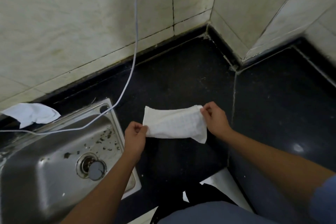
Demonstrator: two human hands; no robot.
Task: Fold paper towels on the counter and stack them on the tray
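Holding the paper towel (175,123) stretched between both hands, you've got it over the dark counter (181,82), just right of the sink (45,160). The long axis runs left-right, with the right end a bit farther from you than the left. Your left hand (135,136) pinches the near-left corner, fingers curled in. Your right hand (215,118) pinches the far-right corner between thumb and fingertips. A crease runs along its length and the near-right corner droops to a point. Can't tell if it touches the counter.

Sink contents:
- dark flecks on the basin floor
- a round grey plug (96,170) at the drain
- a white cable (134,42) crossing the far corner

A crumpled white towel (31,114) lies behind the sink's far-left edge. A white sheet (218,182) sits at the counter's near edge, partly hidden.
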